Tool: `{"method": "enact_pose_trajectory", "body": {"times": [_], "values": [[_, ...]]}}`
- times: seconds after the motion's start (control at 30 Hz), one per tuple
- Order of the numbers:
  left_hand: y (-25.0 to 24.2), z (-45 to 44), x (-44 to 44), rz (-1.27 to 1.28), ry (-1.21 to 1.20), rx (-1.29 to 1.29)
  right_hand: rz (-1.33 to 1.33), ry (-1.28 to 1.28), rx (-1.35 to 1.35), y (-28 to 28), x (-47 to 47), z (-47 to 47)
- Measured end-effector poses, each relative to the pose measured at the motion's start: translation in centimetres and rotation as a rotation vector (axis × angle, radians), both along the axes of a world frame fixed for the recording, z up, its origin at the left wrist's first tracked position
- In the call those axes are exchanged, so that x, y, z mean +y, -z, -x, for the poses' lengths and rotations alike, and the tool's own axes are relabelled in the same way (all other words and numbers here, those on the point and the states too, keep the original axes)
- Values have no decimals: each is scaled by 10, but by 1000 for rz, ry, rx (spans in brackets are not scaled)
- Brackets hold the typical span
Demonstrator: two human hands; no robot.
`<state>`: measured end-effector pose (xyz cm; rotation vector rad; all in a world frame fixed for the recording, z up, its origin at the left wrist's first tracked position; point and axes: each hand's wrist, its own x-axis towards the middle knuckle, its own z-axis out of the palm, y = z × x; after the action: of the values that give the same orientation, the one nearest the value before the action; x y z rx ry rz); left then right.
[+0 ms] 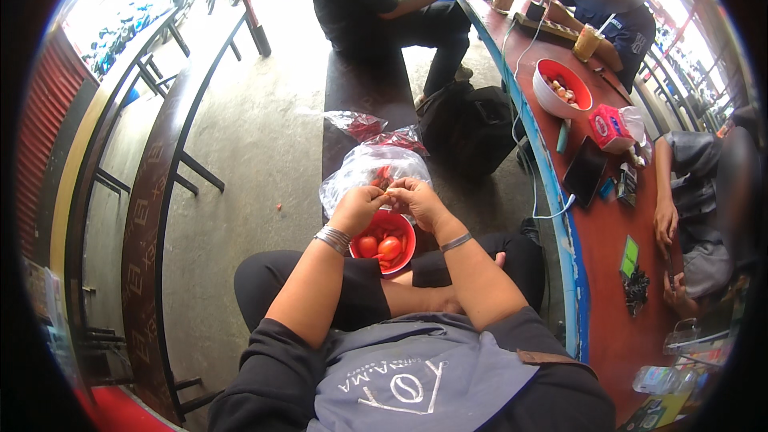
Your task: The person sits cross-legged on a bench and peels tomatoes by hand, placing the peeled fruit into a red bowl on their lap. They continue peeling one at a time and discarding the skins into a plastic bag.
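My left hand (361,209) and my right hand (418,199) meet fingertip to fingertip. Pinched between them is a small orange-red piece (389,193), perhaps a chili; the fingers mostly cover it. Just below, a red bowl (410,240) rests in front of my crossed legs. It holds tomatoes (389,248) and red pieces that look like chilies. Beyond my hands lies a clear plastic bag (345,177), with red chilies (381,177) showing in its opening. Two more plastic bags with red contents, one of them at the back (360,124), lie farther along the dark bench (367,81).
On the red table (606,264) at right stand a white-and-red bowl (558,96) of peeled pieces, a tissue pack (611,128), iced drinks (587,42) and a black phone (584,171) on a cable. A black bag (471,126) sits beside the bench. Several people sit around the table.
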<state>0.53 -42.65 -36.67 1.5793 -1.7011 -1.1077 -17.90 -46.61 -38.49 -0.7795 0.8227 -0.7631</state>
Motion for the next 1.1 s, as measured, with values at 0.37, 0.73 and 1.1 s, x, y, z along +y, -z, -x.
{"method": "enact_pose_trajectory", "body": {"times": [0.37, 0.73, 1.1], "values": [[-9, -1, 3, -117, -71, 16, 660, 157, 480, 5, 0, 0], [-14, -14, 4, 108, -51, -245, 328, -96, 577, 7, 3, -11], [7, -7, -15, 305, -229, -319, 538, 142, 410, 8, -22, -48]]}}
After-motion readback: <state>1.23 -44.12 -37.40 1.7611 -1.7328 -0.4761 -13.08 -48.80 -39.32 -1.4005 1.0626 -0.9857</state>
